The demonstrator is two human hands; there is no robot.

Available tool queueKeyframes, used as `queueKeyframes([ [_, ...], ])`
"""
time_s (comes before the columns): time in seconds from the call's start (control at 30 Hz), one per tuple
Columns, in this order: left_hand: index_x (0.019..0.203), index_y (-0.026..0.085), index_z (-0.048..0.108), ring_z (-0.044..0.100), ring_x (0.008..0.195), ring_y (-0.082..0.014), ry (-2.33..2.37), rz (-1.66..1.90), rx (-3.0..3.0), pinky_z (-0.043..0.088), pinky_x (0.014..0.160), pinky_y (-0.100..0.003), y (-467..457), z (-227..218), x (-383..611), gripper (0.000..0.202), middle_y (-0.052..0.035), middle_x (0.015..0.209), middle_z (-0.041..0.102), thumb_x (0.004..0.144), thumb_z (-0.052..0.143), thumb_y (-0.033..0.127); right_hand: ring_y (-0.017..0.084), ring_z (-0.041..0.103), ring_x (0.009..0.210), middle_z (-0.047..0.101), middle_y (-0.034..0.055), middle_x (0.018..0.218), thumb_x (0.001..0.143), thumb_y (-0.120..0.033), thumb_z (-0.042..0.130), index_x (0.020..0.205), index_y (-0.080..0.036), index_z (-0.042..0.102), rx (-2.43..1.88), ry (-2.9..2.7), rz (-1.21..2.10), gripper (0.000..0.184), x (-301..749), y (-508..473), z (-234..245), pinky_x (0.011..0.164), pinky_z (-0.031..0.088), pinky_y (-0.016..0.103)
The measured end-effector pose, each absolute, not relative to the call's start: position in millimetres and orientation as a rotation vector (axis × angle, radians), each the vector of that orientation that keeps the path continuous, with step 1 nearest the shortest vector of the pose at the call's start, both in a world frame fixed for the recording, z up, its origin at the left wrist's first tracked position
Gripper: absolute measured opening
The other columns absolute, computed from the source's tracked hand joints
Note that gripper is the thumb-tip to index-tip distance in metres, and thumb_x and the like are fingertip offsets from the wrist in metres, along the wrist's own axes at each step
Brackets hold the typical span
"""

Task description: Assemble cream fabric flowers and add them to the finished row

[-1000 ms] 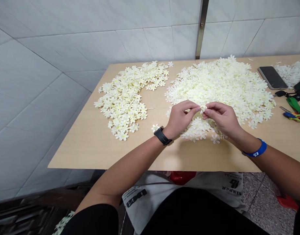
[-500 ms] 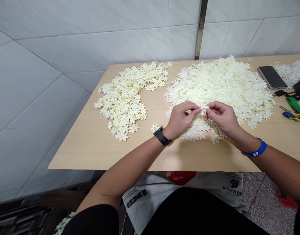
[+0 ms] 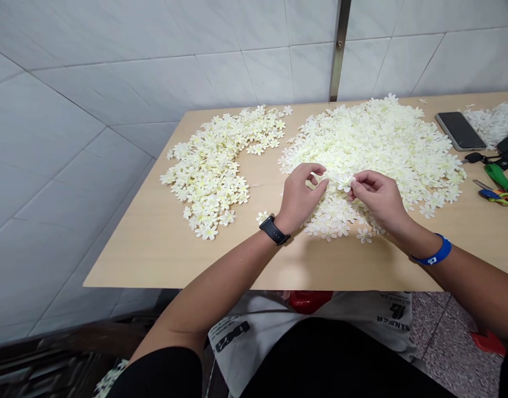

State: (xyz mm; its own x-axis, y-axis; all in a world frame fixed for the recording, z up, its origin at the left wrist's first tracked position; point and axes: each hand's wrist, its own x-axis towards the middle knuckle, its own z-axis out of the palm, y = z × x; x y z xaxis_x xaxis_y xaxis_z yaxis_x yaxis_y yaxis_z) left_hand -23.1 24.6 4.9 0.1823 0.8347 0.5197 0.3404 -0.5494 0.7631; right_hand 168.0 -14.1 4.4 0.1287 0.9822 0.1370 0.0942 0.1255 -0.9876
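Observation:
Pinched between the thumb and forefinger of my right hand (image 3: 376, 196) is a white artificial flower (image 3: 344, 182). Just left of it, my left hand (image 3: 303, 193) has its thumb and fingers apart, with nothing seen between them. Both hands are over the near side of a large heap of pale flower heads (image 3: 373, 138). A second, curved pile of cream flowers (image 3: 216, 160) with yellowish centres lies on the left part of the table. One loose flower (image 3: 262, 216) rests beside my left wrist, and another (image 3: 364, 235) lies below my right hand.
The wooden table (image 3: 129, 249) meets a tiled wall at the back. To the right lie a phone (image 3: 460, 131), a pile of small white pieces (image 3: 492, 121), green-handled scissors (image 3: 500, 177) and a blue-and-yellow-handled tool (image 3: 498, 196).
My left fingers have parted from the flower and moved slightly left. My right hand keeps hold of the flower, which shows more fully now.

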Motion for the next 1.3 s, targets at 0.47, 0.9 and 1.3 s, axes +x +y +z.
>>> queueKeyframes([
  [0.47,0.09,0.02,0.078,0.072,0.081,-0.0148,0.942,1.362,2.068,0.055,0.069,-0.026,12.9,3.7,-18.0,0.018,-0.0047,0.091,0.079,0.095,0.069,0.035,0.016,0.069,0.066,0.071,0.0007,0.07,0.072,-0.05,0.087,0.084,-0.021,0.072,-1.118,-1.21,1.112,0.035,163.2,-16.9,5.3,0.07,0.062,0.033],
  [0.9,0.089,0.023,0.081,0.073,0.081,-0.0164,0.898,1.36,2.022,0.057,0.076,-0.031,15.7,1.5,-18.5,0.015,-0.0034,0.09,0.08,0.093,0.071,0.033,0.016,0.068,0.064,0.07,0.0003,0.069,0.068,-0.05,0.09,0.081,-0.022,0.074,-1.089,-1.22,1.133,0.035,162.3,-16.4,6.5,0.069,0.063,0.035],
  [1.3,0.09,0.023,0.08,0.073,0.083,-0.0159,0.853,1.359,2.004,0.057,0.079,-0.03,16.0,3.1,-19.5,0.012,-0.0023,0.089,0.08,0.094,0.07,0.029,0.017,0.069,0.065,0.07,0.001,0.07,0.071,-0.051,0.088,0.082,-0.022,0.075,-1.078,-1.243,1.135,0.034,164.4,-16.2,6.2,0.071,0.063,0.036],
])
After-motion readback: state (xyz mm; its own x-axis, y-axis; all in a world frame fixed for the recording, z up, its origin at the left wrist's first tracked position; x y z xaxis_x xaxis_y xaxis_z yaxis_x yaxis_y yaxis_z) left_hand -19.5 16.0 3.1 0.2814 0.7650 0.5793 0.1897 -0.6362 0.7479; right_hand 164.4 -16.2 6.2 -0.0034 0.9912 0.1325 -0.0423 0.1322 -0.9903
